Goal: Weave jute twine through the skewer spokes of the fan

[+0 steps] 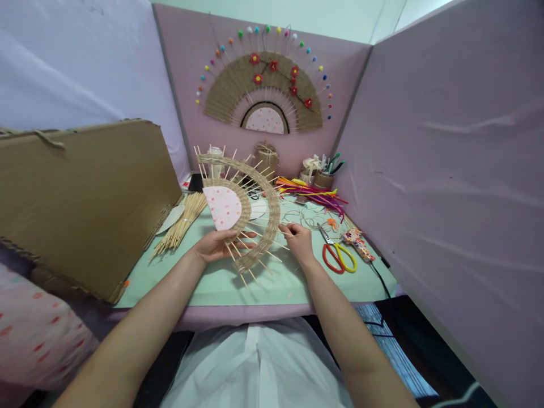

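Note:
A half-round fan frame point(275, 209) of thin wooden sticks, woven with tan twine in an inner and an outer band, is held tilted above the table. Its flat centre piece point(223, 208) is pale pink with small red-pink spots. My left hand point(216, 245) supports the fan from below, thumb by the centre piece and fingers behind the sticks. My right hand point(298, 241) is closed in a pinch at the outer band's right edge. Whether a stick end or a twine strand is between those fingertips is too small to tell.
Right of my hand lie red-and-yellow scissors point(339, 258) and a patterned glue gun point(358, 243) with a black cord. Colourful pipe cleaners point(314, 192) and a stick bundle point(182, 221) lie behind. Cardboard point(85, 198) stands left. A finished fan point(229, 85) hangs on the back panel.

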`<state>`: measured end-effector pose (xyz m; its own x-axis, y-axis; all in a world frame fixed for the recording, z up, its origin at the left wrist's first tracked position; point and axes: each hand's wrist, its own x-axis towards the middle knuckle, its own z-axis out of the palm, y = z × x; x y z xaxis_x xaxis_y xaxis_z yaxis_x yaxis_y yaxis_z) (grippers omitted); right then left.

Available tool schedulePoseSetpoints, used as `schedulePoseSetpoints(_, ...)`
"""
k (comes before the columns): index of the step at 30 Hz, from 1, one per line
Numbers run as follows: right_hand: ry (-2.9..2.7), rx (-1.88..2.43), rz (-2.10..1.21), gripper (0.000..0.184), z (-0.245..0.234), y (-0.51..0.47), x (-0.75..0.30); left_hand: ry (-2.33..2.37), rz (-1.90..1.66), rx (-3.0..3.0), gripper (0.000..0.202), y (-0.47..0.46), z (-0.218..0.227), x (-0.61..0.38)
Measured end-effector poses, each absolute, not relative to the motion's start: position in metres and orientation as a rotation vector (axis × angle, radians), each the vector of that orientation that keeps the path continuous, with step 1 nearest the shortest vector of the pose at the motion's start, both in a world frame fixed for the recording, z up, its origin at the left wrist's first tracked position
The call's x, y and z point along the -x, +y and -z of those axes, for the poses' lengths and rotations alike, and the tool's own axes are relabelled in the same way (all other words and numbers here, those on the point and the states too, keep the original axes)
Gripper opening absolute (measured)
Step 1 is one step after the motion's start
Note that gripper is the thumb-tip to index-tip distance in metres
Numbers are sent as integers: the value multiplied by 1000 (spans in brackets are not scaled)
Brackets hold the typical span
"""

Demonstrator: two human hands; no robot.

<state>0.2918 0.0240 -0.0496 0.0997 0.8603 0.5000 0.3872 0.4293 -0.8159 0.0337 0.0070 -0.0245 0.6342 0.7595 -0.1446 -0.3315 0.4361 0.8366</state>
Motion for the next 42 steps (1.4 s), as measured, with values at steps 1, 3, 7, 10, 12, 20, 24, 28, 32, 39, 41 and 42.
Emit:
schedulePoseSetpoints(1, -1503, 1155, -495, 42, 49, 24, -292, 564, -727, -875, 34, 7, 25, -33)
schedulePoseSetpoints(3, -1506, 1156, -465, 41, 49, 25, -294, 572, -733, -871, 34, 8, 24, -32)
schedulePoseSetpoints(7, -1512, 1166, -352, 36, 48, 27, -300, 566, -724, -874, 33, 7, 21, -29)
schedulePoseSetpoints(10, -1511, 1151, -275, 34, 48, 28, -303, 570, -706, -881, 32, 6, 20, -28)
schedulePoseSetpoints(12, -1509, 1141, -244, 32, 47, 28, -304, 573, -707, -882, 31, 6, 19, -28)
schedulePoseSetpoints(20, -1474, 1085, -136, 26, 43, 26, -309, 606, -668, -907, 34, 8, 19, -25)
schedulePoseSetpoints(24, -1495, 1056, -140, 22, 43, 27, -312, 612, -659, -912, 33, 8, 19, -24)
schedulePoseSetpoints(28, -1521, 1029, -259, 20, 42, 29, -315, 618, -653, -917, 34, 9, 19, -22)
schedulePoseSetpoints(32, -1554, 1029, -483, 20, 39, 28, -320, 645, -636, -930, 33, 10, 18, -20)
schedulePoseSetpoints(39, -1537, 985, -900, 23, 37, 26, -332, 619, -600, -940, 32, 9, 17, -18)
schedulePoseSetpoints(41, -1489, 960, -1014, 23, 39, 28, -334, 613, -581, -940, 33, 10, 19, -16)
schedulePoseSetpoints(42, -1458, 940, -1071, 23, 41, 29, -335, 610, -572, -939, 33, 10, 20, -15)
